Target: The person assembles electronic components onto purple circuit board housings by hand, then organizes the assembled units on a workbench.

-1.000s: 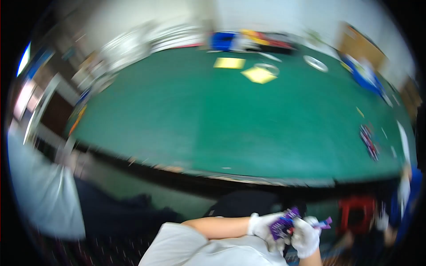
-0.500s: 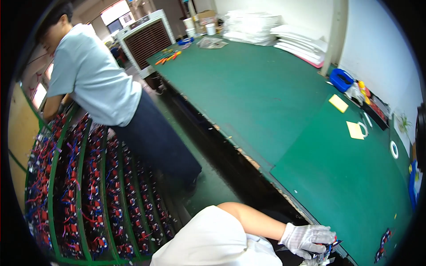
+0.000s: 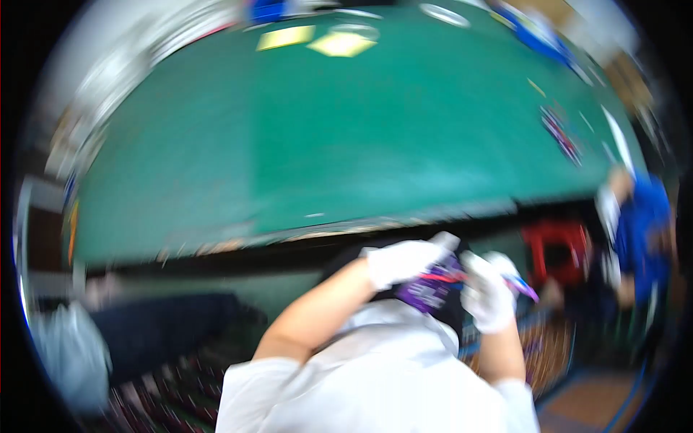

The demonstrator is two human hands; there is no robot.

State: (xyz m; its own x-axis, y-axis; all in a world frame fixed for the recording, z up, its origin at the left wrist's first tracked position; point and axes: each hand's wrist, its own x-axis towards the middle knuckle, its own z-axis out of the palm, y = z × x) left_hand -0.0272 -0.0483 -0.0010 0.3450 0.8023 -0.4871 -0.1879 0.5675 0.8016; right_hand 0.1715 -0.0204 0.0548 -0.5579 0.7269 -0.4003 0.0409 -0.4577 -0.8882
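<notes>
Whole frame smeared by motion blur; edges soft, small detail unreadable. Far end of the green table [image 3: 346, 137]: two yellow sheets [image 3: 317, 40] discernible by colour only; items behind them cut off by the top rim. A small purple-and-red cluster [image 3: 561, 133] on the table's right side, kind not discernible. At right, a person in blue [image 3: 639, 231] is blurred and partly cut by the rim; a red stool [image 3: 556, 245] shows beside them.

Left hand [image 3: 401, 261], white glove, fingers curled closed onto a purple bundle [image 3: 433, 287] with red and blue strands; exact grip hidden by blur. Right hand [image 3: 489, 292], white glove, closed on the same bundle from the right side, a purple-blue end sticking out past it. The bundle sits between both hands, near the body, below the table's near edge, above the white-clad torso.
</notes>
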